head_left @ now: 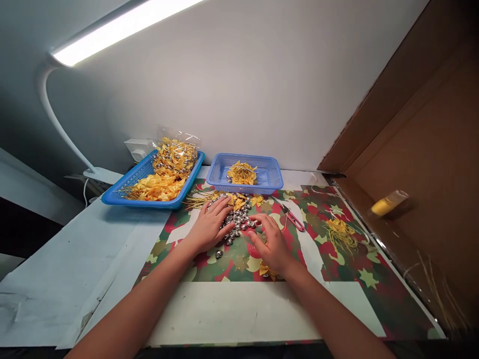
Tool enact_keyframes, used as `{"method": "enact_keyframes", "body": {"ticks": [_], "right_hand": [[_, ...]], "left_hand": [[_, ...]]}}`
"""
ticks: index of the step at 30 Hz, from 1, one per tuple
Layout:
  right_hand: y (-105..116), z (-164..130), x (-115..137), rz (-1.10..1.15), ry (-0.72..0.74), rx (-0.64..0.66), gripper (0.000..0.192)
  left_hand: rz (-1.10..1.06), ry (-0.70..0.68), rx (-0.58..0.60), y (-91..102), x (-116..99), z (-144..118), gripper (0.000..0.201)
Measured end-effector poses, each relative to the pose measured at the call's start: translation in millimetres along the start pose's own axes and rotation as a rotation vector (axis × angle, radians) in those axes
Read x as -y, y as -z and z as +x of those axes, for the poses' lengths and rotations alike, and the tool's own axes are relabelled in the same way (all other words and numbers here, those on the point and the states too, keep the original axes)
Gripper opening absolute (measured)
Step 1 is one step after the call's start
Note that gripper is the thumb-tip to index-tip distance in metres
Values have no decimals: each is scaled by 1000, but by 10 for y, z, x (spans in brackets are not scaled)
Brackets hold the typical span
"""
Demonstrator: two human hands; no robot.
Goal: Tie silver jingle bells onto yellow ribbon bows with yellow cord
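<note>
My forearms come in low; left hand (207, 227) flat, fingers spread wide, on silver bells (236, 221) heaped on star-print mat (337, 269). My right hand (272, 244) open, fingertips touching the heap. Red snips (291, 215) just beside. Blue baskets (275, 177) behind. No readable writing.

You have two blue plastic mesh baskets at the back of the worktop, the larger one (127, 192) on your left and the smaller one (271, 174) beside it. One pair of red-handled thread snips (292, 217) lies on the patterned sheet. One heap of small silver metal bells (237, 222) sits between your two hands, too many to count. One white bar lamp (119, 27) hangs overhead.
</note>
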State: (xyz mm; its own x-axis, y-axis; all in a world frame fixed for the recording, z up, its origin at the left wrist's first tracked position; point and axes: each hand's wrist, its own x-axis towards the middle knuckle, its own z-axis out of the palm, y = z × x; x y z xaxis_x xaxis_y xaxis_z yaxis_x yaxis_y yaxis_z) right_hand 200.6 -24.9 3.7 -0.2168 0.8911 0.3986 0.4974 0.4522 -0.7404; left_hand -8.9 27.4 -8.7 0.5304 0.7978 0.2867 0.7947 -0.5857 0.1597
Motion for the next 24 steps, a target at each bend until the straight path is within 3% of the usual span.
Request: {"method": "enact_keyframes", "body": {"ticks": [8,24], "right_hand": [[-18,-3,9,3,-13,20,21],[-40,-10,19,-6,-7,35,22]], "left_hand": [[-34,56,22,-22,32,-4,51],[-45,82,47,-46,67,18,50]]}}
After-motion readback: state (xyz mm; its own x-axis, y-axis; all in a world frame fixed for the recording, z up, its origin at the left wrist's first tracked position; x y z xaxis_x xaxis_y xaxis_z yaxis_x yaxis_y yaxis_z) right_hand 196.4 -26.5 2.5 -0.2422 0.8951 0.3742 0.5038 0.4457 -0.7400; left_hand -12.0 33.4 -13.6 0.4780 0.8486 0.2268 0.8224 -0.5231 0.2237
